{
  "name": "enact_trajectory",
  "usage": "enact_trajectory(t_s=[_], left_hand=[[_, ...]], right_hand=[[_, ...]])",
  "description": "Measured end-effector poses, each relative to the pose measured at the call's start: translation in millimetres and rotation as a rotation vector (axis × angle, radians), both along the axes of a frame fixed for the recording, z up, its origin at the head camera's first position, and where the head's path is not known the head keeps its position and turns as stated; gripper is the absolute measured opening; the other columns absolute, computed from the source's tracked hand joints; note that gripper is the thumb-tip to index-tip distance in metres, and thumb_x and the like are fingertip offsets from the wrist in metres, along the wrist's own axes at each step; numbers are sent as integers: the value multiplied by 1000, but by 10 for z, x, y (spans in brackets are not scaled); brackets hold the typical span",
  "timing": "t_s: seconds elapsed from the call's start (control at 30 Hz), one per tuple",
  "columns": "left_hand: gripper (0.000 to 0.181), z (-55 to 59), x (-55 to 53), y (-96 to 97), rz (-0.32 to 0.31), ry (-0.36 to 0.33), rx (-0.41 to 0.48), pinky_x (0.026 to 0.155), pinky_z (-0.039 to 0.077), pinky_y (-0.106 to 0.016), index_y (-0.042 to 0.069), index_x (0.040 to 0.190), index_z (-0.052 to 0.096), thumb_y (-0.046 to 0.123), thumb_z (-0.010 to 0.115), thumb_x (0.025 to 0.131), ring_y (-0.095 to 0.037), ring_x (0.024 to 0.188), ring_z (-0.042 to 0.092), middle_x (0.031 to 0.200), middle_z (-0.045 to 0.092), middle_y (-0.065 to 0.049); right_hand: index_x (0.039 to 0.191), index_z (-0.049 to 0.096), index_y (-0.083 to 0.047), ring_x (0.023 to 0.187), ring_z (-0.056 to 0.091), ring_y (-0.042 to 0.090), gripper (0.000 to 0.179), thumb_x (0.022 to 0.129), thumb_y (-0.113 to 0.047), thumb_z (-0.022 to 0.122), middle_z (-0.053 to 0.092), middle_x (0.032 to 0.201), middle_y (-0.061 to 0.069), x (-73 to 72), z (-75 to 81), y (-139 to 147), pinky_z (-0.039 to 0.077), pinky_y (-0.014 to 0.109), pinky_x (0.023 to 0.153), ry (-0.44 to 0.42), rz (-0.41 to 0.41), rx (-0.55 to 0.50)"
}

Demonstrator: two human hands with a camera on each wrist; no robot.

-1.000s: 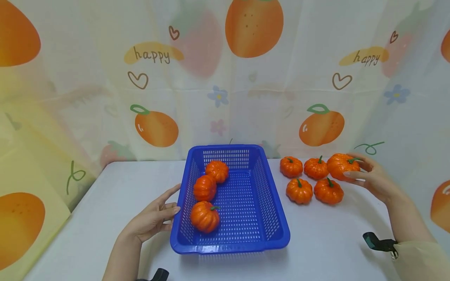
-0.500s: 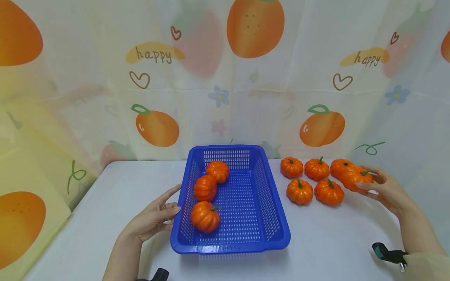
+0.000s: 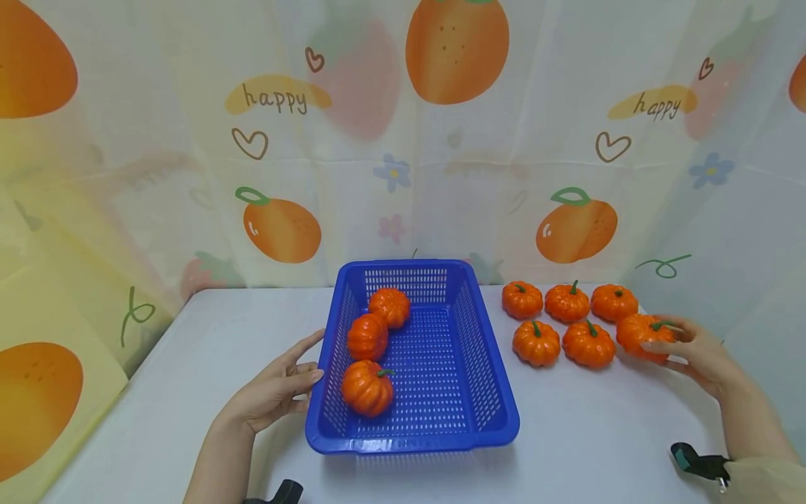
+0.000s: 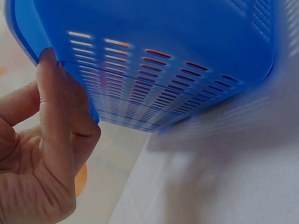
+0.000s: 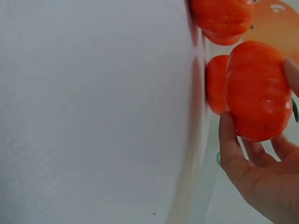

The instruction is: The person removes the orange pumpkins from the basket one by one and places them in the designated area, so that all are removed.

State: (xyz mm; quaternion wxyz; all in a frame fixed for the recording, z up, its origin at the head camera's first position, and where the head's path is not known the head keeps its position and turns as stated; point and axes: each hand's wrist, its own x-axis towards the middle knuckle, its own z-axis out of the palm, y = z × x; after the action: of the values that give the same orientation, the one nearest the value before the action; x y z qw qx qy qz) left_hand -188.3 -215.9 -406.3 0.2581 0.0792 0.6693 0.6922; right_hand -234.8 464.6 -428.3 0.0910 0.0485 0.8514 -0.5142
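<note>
My right hand (image 3: 705, 355) grips a small orange pumpkin (image 3: 642, 337) with a green stem, thumb on the near side and fingers around its right. In the right wrist view the fingers curl beneath this pumpkin (image 5: 259, 91), which shows slightly apart from the white tabletop. Beside it are two front-row pumpkins (image 3: 589, 344) and a back row of three pumpkins (image 3: 613, 302). My left hand (image 3: 277, 385) holds the left rim of a blue plastic basket (image 3: 412, 445), its thumb over the edge. Three pumpkins (image 3: 367, 337) lie along the basket's left side.
A white table (image 3: 567, 434) carries the basket and the pumpkins. Behind it hangs a curtain (image 3: 453, 175) printed with oranges, hearts and lettering. Yellow fabric (image 3: 50, 301) covers the left side. A dark wrist-camera mount (image 3: 699, 462) sits at my right wrist.
My right hand has carried its pumpkin right and nearer, from before the back row to the front row's right end, uncovering the back row's rightmost pumpkin. The left hand and basket stay put.
</note>
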Motion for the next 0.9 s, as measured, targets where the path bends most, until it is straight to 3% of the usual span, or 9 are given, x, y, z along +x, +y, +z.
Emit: enact_trajectory(t_s=[0.17,0.23,0.4,0.57,0.63,0.77,0.9], left_hand=[[81,15,4,2,-3,-4,3,76,60,-26,23,160,3,16,56,100,-7,77,67,98,69,5],[81,20,6,0,-6,-5,8,75,60,-25,22,160,3,15,56,100,-7,77,67,98,69,5],[81,22,9,-3,-3,-6,6,75,60,-25,22,160,3,15,56,100,-6,76,67,97,69,6],[80,13,5,-3,0,-4,-4,75,60,-25,23,160,4,16,56,100,-7,76,67,97,69,6],[80,10,5,-3,2,-3,-5,75,59,-25,23,160,4,16,56,100,-7,76,67,97,69,6],[80,3,3,0,7,-3,-6,75,59,-25,24,160,4,16,57,99,-7,77,67,98,69,6],[80,-5,4,1,11,-2,-6,74,59,-25,24,160,5,16,57,99,-8,77,67,98,69,5]], right_hand=[[134,37,-43,95,41,-8,42,99,-33,58,25,143,26,21,-54,15,54,16,80,-23,3,63],[139,35,-38,97,40,-6,47,98,-34,59,17,147,33,28,-65,8,54,16,80,-34,1,75],[147,31,-26,99,41,-1,58,97,-35,60,14,150,34,20,-78,-6,54,16,80,-50,-14,78],[154,23,-16,110,42,13,70,97,-37,60,9,153,35,4,-88,-11,53,15,79,-67,-7,87],[153,23,-17,108,42,9,70,97,-37,59,8,154,35,0,-93,-13,53,14,79,-71,0,84],[150,28,-21,93,40,-13,63,97,-35,59,9,154,35,-1,-111,-11,52,13,79,-62,14,65],[149,29,-24,93,38,-15,61,97,-34,60,6,155,36,-4,-128,-7,52,12,79,-55,20,51]])
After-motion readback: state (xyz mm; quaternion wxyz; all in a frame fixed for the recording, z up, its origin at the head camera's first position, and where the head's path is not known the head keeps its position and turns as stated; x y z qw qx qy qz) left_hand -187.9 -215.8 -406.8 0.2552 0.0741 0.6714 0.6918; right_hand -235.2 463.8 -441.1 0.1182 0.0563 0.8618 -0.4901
